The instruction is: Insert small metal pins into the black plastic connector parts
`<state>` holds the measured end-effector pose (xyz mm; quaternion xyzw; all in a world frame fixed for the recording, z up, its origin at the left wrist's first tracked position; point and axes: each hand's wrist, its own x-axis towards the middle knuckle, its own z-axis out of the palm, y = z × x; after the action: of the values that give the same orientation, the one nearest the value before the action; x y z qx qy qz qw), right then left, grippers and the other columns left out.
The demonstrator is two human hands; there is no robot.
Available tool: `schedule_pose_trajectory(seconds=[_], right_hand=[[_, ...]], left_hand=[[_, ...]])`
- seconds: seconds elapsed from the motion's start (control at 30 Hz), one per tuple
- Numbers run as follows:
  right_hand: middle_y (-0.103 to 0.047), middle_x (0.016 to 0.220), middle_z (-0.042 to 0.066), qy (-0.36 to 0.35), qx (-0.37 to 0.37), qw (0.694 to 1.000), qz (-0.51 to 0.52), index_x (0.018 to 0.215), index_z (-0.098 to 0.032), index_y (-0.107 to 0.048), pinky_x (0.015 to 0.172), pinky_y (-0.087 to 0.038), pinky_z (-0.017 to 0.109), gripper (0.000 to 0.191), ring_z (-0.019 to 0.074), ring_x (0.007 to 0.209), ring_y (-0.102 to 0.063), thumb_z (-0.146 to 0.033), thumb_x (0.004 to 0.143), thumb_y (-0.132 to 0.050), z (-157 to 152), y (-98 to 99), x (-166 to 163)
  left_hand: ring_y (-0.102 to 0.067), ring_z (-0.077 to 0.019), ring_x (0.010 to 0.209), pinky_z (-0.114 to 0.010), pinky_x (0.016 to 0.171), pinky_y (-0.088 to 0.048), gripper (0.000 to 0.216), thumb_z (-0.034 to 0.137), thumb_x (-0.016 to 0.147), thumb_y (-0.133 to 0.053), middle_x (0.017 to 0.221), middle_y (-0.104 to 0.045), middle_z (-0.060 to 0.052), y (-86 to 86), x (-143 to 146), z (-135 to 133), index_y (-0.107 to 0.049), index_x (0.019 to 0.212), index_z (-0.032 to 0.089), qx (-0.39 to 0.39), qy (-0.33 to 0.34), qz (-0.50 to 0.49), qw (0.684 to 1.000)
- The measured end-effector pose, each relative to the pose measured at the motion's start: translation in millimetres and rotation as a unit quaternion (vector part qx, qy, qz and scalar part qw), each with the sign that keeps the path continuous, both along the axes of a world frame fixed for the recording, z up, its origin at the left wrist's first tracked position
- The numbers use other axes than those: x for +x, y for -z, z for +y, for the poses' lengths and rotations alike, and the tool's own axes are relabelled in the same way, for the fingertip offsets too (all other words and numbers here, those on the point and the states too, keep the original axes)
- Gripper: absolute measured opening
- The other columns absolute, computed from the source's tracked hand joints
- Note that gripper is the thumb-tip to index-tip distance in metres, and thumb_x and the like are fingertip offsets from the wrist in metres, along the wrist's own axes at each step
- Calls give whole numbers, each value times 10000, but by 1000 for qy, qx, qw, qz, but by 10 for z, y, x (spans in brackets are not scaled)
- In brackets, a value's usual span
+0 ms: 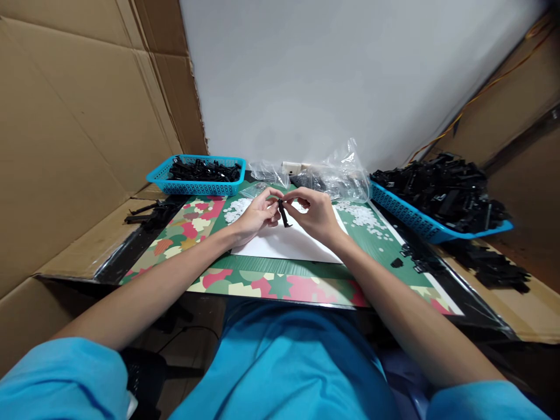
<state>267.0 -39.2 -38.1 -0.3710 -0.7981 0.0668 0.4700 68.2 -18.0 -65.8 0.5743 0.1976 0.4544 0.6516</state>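
Observation:
Above a white sheet (284, 245) in the middle of the table, both hands meet at a slim black plastic part (284, 214) with a small hooked foot. My left hand (259, 214) grips its upper end from the left. From the right, the thumb and forefinger of my right hand (312, 210) are pinched at the same end; any small piece between them is hidden. Small white discs lie scattered on both sides of the sheet, in a left pile (236, 210) and a right pile (361, 217).
A blue basket (196, 188) of black parts stands at the back left, a fuller blue basket (411, 217) at the right. Clear plastic bags (345, 175) lie by the wall. Loose black parts (490, 265) rest on cardboard at the right, others (151, 214) at the left.

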Motion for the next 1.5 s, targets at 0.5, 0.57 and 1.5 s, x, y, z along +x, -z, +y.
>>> schedule_pose_trajectory(seconds=[0.5, 0.57, 1.5], right_hand=[[-700, 884, 48, 6, 16, 994, -112, 906, -209, -705, 752, -466, 340, 123, 208, 840, -635, -286, 1000, -724, 51, 4, 115], [-701, 893, 61, 16, 14, 990, -137, 912, -205, -717, 758, -465, 349, 107, 224, 861, -634, -252, 1009, -708, 96, 43, 141], [-375, 687, -15, -238, -364, 836, 335, 674, -245, -439, 572, -341, 306, 727, 157, 621, -322, -940, 880, -493, 316, 88, -308]], left_hand=[[-540, -114, 680, -267, 624, -432, 208, 330, 1034, -658, 967, -629, -35, 102, -31, 143, -639, 1213, 225, 159, -104, 119, 975], [-600, -137, 762, -281, 683, -479, 181, 297, 1034, -639, 1030, -669, -46, 89, -54, 125, -639, 1200, 223, 214, -128, 175, 952], [-652, -184, 721, -325, 686, -489, 93, 262, 893, -785, 835, -771, -63, 98, -141, 105, -845, 870, 195, 411, -183, 360, 817]])
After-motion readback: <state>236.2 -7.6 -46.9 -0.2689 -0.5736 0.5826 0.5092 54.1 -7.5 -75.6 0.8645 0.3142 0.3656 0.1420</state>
